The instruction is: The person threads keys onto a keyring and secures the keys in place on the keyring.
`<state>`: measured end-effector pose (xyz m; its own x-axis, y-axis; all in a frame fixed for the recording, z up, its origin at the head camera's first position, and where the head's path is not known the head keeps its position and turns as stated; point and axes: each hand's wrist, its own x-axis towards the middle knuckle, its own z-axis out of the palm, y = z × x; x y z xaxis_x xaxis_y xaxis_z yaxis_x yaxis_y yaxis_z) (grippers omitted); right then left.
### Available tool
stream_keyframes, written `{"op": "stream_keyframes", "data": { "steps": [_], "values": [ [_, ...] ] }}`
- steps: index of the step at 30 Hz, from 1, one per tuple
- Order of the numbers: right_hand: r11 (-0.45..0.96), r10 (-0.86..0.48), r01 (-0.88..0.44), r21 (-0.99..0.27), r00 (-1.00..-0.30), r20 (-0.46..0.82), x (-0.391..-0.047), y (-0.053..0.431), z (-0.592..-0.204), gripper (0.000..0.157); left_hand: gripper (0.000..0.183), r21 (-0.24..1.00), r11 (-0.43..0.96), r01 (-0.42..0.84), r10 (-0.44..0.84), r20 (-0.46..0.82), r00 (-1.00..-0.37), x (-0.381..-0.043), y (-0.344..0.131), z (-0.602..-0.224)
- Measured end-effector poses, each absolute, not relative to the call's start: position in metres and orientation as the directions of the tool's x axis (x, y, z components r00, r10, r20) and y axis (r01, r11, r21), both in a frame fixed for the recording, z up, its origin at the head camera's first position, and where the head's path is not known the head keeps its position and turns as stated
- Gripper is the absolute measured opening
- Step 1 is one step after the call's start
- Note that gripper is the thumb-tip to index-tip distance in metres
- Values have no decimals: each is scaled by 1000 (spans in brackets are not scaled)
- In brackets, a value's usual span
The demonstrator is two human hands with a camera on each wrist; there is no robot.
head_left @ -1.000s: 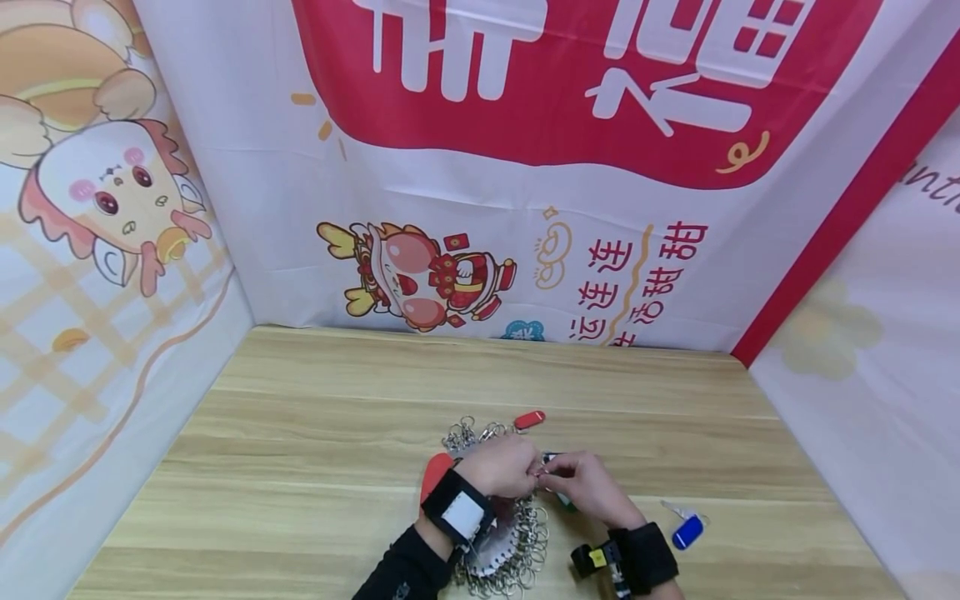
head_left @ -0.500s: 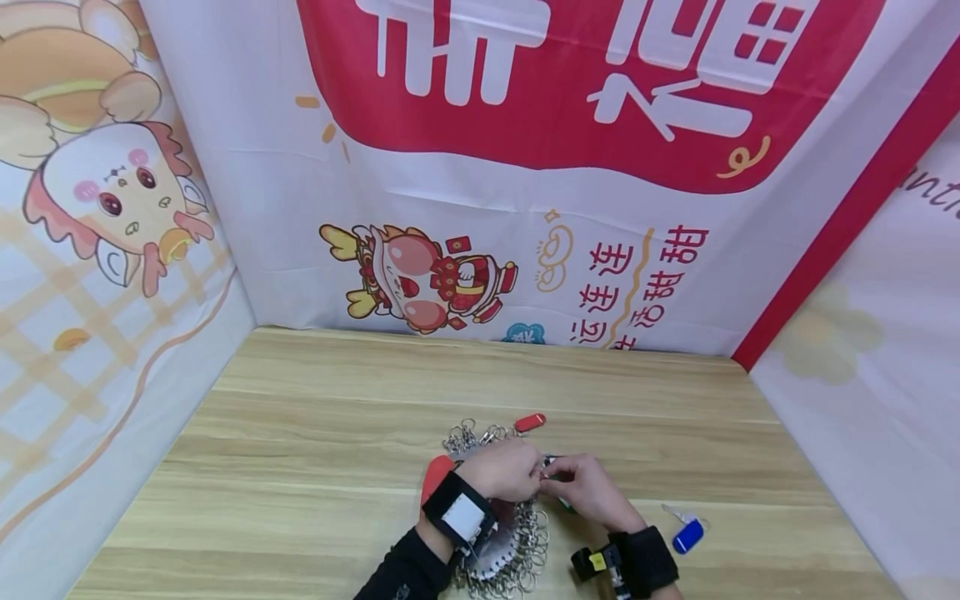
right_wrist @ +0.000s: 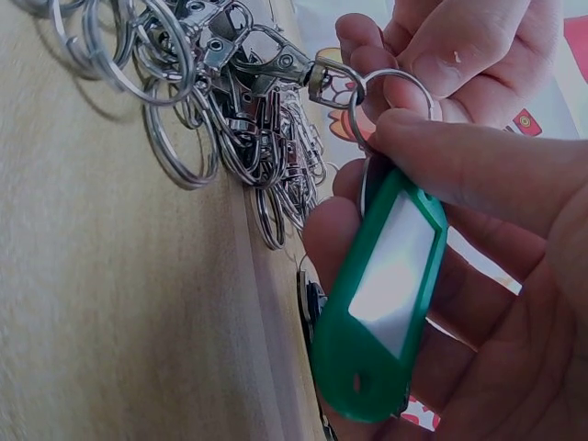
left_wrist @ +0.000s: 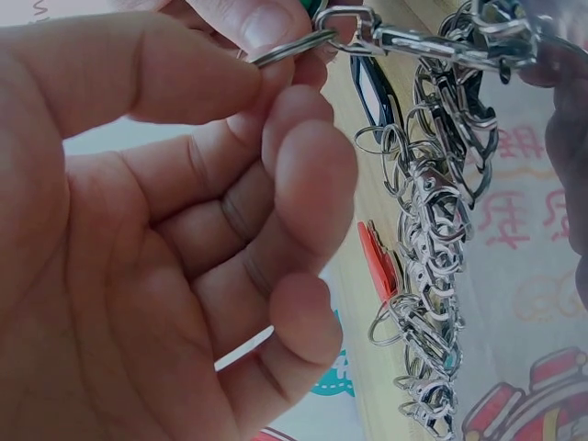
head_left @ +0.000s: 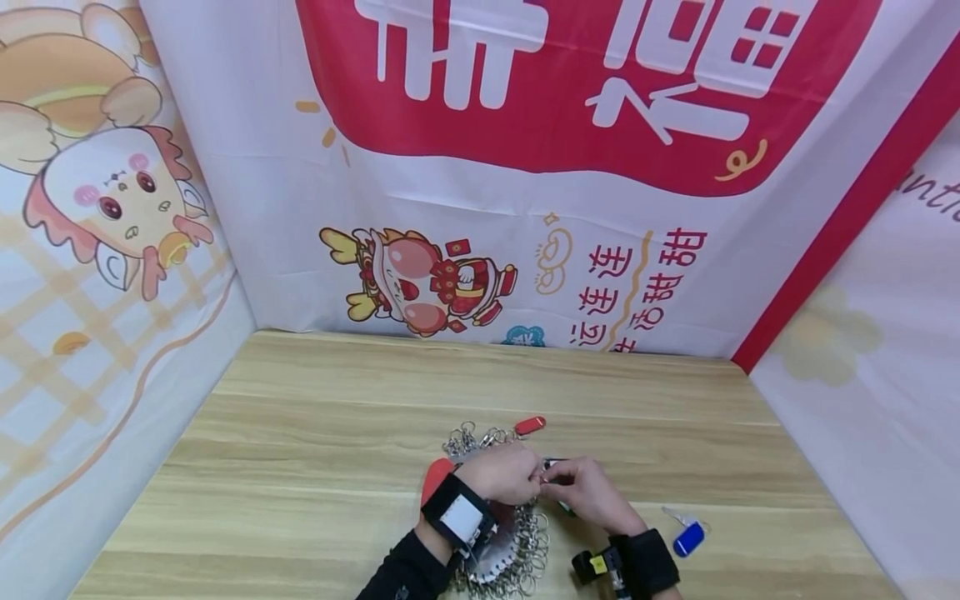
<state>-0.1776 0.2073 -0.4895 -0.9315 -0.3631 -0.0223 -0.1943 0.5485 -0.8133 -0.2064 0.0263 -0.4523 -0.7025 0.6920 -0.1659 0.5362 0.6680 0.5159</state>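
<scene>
The left hand, pinched closed, is steadying a round steel ring, seemingly against a silver metal clip at nine o'clock (right wrist view), while the right hand is gripping a green plastic tag at six.

A green key tag shows a white label; lower right, head view, a blue key tag; the desk is wood-grained.
</scene>
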Motion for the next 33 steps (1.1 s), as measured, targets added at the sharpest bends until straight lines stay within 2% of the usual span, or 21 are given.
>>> {"op": "stream_keyframes", "data": {
  "steps": [19, 33],
  "values": [
    [534, -374, -188, -824, -927, -31, -177, 208, -491, 9, 38, 527, 656, 541, 705, -173, -687, -208, 25, -455],
    [544, -375, -188, -818, -926, -37, -179, 206, -493, 11, 34, 585, 679, 443, 660, -223, -717, -207, 24, -457]
  ]
}}
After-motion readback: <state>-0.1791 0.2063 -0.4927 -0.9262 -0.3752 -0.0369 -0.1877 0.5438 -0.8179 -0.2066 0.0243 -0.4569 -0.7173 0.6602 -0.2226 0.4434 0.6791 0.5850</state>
